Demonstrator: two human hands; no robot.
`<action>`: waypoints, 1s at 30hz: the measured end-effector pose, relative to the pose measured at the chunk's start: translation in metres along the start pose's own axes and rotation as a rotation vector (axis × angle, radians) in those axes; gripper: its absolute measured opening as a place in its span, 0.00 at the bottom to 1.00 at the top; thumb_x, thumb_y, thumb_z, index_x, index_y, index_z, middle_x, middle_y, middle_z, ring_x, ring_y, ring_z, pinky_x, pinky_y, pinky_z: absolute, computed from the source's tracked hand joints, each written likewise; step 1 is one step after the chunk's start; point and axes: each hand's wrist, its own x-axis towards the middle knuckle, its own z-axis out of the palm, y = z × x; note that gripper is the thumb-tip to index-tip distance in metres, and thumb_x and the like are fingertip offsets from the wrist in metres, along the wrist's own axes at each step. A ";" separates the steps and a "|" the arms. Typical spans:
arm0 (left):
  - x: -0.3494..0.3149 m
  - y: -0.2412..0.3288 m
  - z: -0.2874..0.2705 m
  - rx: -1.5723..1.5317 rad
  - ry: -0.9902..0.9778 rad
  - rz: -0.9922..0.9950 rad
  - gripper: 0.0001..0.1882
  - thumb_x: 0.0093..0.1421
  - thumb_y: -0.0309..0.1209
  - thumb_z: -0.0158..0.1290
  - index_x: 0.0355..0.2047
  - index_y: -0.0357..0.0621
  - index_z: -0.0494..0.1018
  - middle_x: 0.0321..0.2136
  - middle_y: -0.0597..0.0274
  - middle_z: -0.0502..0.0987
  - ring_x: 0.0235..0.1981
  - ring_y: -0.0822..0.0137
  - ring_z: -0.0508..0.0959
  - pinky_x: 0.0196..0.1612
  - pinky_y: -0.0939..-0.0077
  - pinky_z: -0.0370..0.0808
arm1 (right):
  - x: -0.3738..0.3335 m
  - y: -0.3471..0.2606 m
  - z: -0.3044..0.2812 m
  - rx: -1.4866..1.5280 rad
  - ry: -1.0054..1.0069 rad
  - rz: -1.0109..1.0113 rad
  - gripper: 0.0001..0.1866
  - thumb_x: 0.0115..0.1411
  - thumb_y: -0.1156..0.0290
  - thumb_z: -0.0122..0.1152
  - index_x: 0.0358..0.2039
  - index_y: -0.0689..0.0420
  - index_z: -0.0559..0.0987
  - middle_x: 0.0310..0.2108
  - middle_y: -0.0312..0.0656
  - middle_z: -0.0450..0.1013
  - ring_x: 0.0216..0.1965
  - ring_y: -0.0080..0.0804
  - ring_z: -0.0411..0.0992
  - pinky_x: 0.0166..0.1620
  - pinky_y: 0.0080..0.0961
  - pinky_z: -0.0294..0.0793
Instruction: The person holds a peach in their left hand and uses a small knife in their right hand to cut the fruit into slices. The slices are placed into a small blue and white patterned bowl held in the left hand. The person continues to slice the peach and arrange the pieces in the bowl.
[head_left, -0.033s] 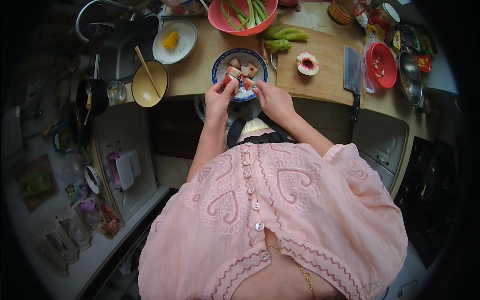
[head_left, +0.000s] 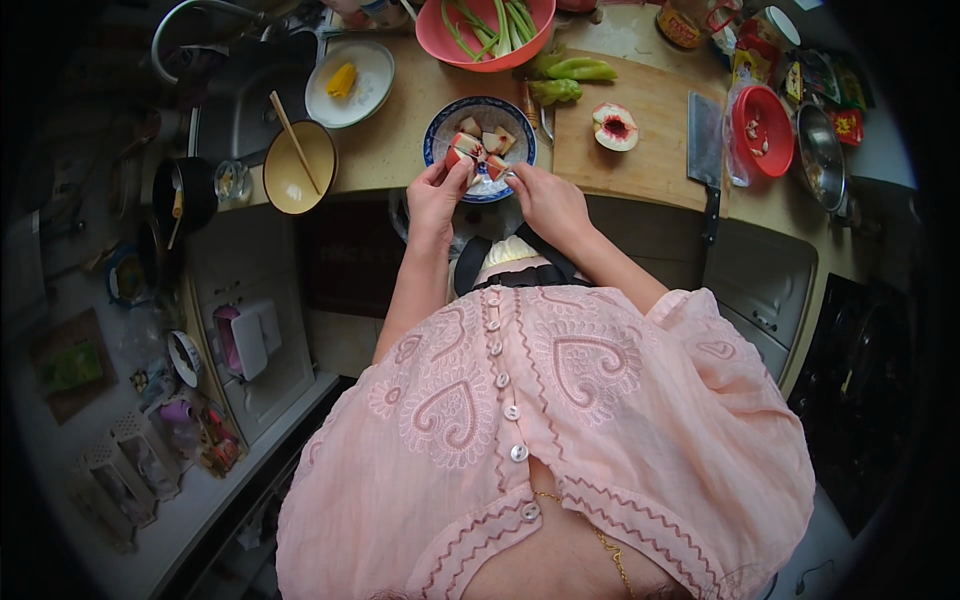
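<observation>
1. A peach piece (head_left: 461,153), red-skinned with pale flesh, is held over the near rim of a blue-patterned bowl (head_left: 440,125) that already holds several cut chunks.
2. The left hand (head_left: 436,196) pinches that piece between thumb and fingertips, fingers curled close around it, so it lies at the very tip of this hand, toward the bowl's middle.
3. The right hand (head_left: 545,200) comes in from the other side with its fingers drawn together at a second small red piece (head_left: 497,166). It seems to grip a small blade or the fruit itself, but the view is too small to tell which.
4. The two hands meet over the bowl's near edge, almost touching. The left is the nearer to the peach piece, which sits just left of the gap between them, its longer side running roughly from the person toward the bowl.
5. Just right of the bowl lies a wooden cutting board (head_left: 650,150) with a peach half (head_left: 615,127) cut-face up, green peppers (head_left: 570,78) at its far corner and a cleaver (head_left: 706,150) on its right edge.
6. Left of the bowl stand a yellow bowl with chopsticks (head_left: 298,155) and a white plate (head_left: 372,80); a pink bowl of green stalks (head_left: 490,25) sits beyond.
</observation>
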 end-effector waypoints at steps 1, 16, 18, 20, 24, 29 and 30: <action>-0.001 0.001 0.000 -0.023 0.015 0.011 0.19 0.54 0.28 0.61 0.44 0.31 0.73 0.35 0.61 0.78 0.32 0.76 0.77 0.36 0.85 0.74 | 0.000 0.001 0.001 0.003 0.011 -0.002 0.13 0.64 0.58 0.46 0.33 0.55 0.71 0.28 0.48 0.74 0.31 0.52 0.73 0.31 0.46 0.71; 0.000 -0.004 0.003 0.051 -0.023 -0.005 0.20 0.55 0.29 0.60 0.45 0.29 0.72 0.37 0.57 0.77 0.36 0.71 0.78 0.40 0.82 0.77 | 0.002 0.004 0.002 -0.013 0.039 -0.005 0.13 0.64 0.57 0.47 0.33 0.54 0.72 0.27 0.48 0.74 0.29 0.52 0.73 0.30 0.46 0.71; 0.001 -0.005 0.001 0.066 -0.015 0.008 0.20 0.55 0.29 0.60 0.45 0.30 0.72 0.37 0.57 0.78 0.36 0.72 0.78 0.39 0.82 0.77 | -0.001 0.004 0.001 -0.023 0.008 0.013 0.14 0.64 0.57 0.47 0.33 0.54 0.72 0.26 0.48 0.74 0.29 0.52 0.73 0.30 0.46 0.71; 0.000 -0.005 0.002 0.077 -0.016 0.012 0.20 0.55 0.29 0.60 0.45 0.30 0.72 0.37 0.58 0.78 0.35 0.72 0.78 0.39 0.82 0.77 | 0.000 0.004 0.003 -0.021 0.026 0.016 0.14 0.64 0.57 0.47 0.33 0.54 0.72 0.26 0.48 0.74 0.29 0.52 0.73 0.31 0.46 0.71; -0.001 -0.002 0.003 0.075 0.006 0.001 0.20 0.56 0.30 0.60 0.45 0.30 0.72 0.37 0.58 0.78 0.36 0.72 0.78 0.39 0.82 0.77 | 0.001 0.001 0.001 -0.022 0.034 0.004 0.14 0.64 0.56 0.46 0.33 0.54 0.72 0.27 0.48 0.74 0.29 0.52 0.74 0.30 0.46 0.71; -0.005 0.000 0.004 0.046 0.023 0.005 0.19 0.54 0.29 0.61 0.44 0.30 0.73 0.34 0.62 0.78 0.31 0.76 0.77 0.36 0.85 0.74 | 0.000 0.003 0.003 -0.039 0.021 -0.004 0.14 0.64 0.56 0.46 0.33 0.54 0.72 0.27 0.48 0.75 0.28 0.52 0.74 0.30 0.46 0.71; -0.004 0.001 0.005 0.036 0.029 0.001 0.19 0.54 0.29 0.61 0.44 0.30 0.73 0.34 0.61 0.78 0.32 0.76 0.77 0.36 0.85 0.74 | 0.001 0.004 0.003 -0.045 0.033 -0.016 0.14 0.64 0.56 0.46 0.33 0.54 0.72 0.27 0.48 0.75 0.28 0.52 0.74 0.29 0.46 0.71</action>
